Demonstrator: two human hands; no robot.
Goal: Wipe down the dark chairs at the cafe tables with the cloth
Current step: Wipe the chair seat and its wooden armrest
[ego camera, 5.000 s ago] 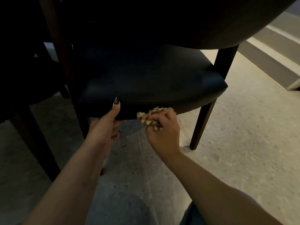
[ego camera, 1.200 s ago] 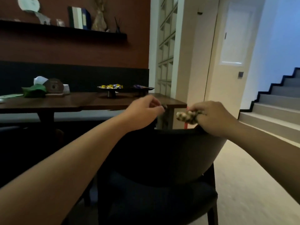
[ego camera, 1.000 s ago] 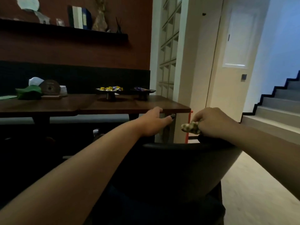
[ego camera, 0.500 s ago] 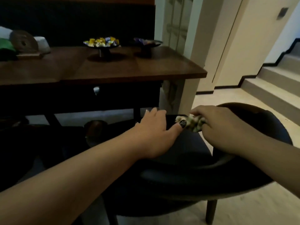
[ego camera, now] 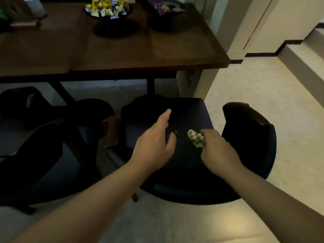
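Observation:
A dark upholstered chair (ego camera: 249, 135) with a curved back stands below me, its seat facing the table. My right hand (ego camera: 219, 151) is closed around a bunched checked cloth (ego camera: 196, 140), which sticks out of the fist over the seat. My left hand (ego camera: 154, 146) hovers over the seat just left of the cloth, fingers apart and empty. A second dark chair (ego camera: 38, 151) stands to the left; most of it is in shadow.
A dark wooden table (ego camera: 122, 50) stands just beyond the chair, with a bowl of wrapped sweets (ego camera: 108, 8) and a second dark bowl (ego camera: 166, 9). A pale pillar (ego camera: 228, 32) and stair steps (ego camera: 301, 55) are at the right. Pale floor (ego camera: 245, 85) lies to the right.
My view has tilted down from the room to the chair seat. Both hands have dropped from the top of the backrest to above the seat, the cloth still in my right hand.

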